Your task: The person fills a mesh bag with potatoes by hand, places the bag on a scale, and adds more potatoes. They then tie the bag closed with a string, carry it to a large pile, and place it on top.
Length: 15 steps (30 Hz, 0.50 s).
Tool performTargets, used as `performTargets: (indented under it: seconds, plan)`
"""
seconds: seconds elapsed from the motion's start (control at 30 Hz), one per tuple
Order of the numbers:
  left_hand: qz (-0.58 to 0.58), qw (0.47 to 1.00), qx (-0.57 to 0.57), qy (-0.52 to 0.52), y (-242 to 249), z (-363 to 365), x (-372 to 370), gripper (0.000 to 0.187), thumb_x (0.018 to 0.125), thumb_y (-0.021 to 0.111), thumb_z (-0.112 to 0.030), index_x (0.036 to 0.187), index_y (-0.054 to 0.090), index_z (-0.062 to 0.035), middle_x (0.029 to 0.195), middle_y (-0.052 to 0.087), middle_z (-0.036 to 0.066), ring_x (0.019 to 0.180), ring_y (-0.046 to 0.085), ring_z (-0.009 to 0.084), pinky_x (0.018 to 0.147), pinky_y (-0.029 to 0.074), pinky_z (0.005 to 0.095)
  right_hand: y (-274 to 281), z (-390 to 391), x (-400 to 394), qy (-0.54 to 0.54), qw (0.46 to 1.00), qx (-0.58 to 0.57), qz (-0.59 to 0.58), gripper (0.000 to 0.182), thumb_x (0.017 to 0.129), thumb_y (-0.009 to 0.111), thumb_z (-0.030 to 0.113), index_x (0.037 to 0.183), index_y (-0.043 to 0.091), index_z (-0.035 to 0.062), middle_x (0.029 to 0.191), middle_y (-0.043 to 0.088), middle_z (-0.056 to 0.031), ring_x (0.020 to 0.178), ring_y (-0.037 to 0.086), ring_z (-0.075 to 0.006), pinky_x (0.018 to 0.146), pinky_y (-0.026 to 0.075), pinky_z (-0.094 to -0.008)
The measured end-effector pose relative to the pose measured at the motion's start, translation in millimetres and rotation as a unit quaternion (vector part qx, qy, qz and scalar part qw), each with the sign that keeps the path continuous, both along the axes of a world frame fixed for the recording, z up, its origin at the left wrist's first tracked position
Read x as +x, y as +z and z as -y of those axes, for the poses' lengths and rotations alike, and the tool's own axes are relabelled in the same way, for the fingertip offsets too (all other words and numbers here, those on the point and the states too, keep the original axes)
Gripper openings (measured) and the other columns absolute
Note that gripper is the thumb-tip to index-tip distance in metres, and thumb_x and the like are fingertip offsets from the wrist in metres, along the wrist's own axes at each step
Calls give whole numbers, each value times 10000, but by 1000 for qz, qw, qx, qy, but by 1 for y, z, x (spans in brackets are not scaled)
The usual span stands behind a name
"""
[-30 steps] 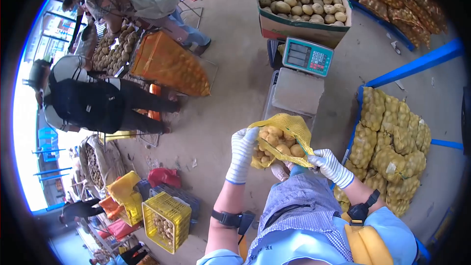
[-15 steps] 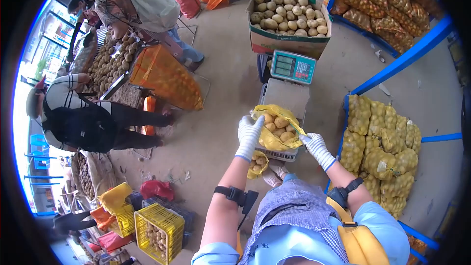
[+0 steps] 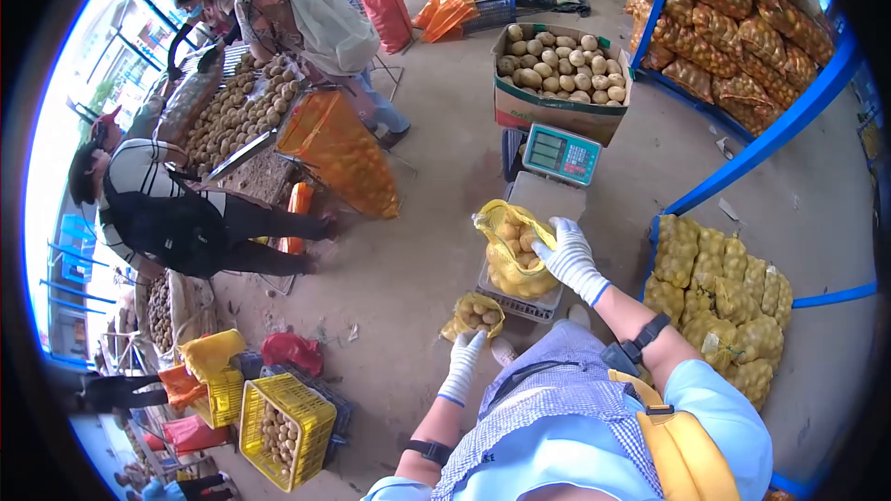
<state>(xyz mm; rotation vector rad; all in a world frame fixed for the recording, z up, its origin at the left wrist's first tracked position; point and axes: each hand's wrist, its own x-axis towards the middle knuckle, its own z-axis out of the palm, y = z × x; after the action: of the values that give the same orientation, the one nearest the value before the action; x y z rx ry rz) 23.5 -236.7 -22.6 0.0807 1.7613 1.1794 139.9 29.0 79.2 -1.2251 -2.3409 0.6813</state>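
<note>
A yellow mesh bag of potatoes (image 3: 516, 250) stands with its mouth open on the platform of a scale (image 3: 538, 193). My right hand (image 3: 570, 258), in a striped white glove, grips the right side of its rim. Lower left, a smaller yellow mesh bag (image 3: 479, 314) with potatoes in it rests on the floor beside the scale. My gloved left hand (image 3: 464, 358) is at its near edge, fingers stretched out toward the rim. Whether those fingertips touch the mesh is hard to see. The scale's display (image 3: 561, 154) faces me behind the platform.
Behind the scale is a cardboard box (image 3: 557, 111) full of potatoes. Filled yellow mesh bags (image 3: 715, 297) are stacked on the right beside a blue bar (image 3: 761, 130). A yellow crate (image 3: 286, 436) sits lower left. People work at a sorting table (image 3: 241, 116) on the left.
My left hand has let go of the large bag's left rim and moved down to the smaller bag. My right hand stays at the large bag's rim, now closer in.
</note>
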Motion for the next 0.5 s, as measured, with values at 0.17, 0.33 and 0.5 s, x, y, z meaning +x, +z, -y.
performTargets:
  seconds: [0.17, 0.33, 0.5]
  plan:
    - [-67, 998, 4, 2, 1, -56, 3, 440, 788, 661, -318, 1076, 544, -7, 948, 607, 109, 858, 556, 183, 781, 452, 309, 13, -36, -46, 55, 988, -62, 127, 637, 713, 661, 422, 1155, 466, 8, 1121, 508, -183, 1053, 507, -329, 900, 408, -424]
    - [-200, 972, -79, 97, 57, -159, 1, 623, 721, 709, -361, 1132, 461, 36, 1029, 564, 177, 861, 568, 242, 735, 480, 350, -1, -84, -68, 149, 948, -131, 250, 781, 688, 662, 499, 1219, 428, -25, 1192, 488, -211, 1120, 486, -332, 938, 390, -425]
    - [-364, 885, -288, 44, 50, -232, -2, 741, 670, 733, -385, 1203, 423, 27, 1154, 509, 242, 1029, 536, 340, 878, 451, 389, -12, -117, -64, 298, 882, -167, 323, 638, 687, 606, 560, 1002, 634, 5, 1026, 615, -201, 955, 603, -316, 814, 478, -398]
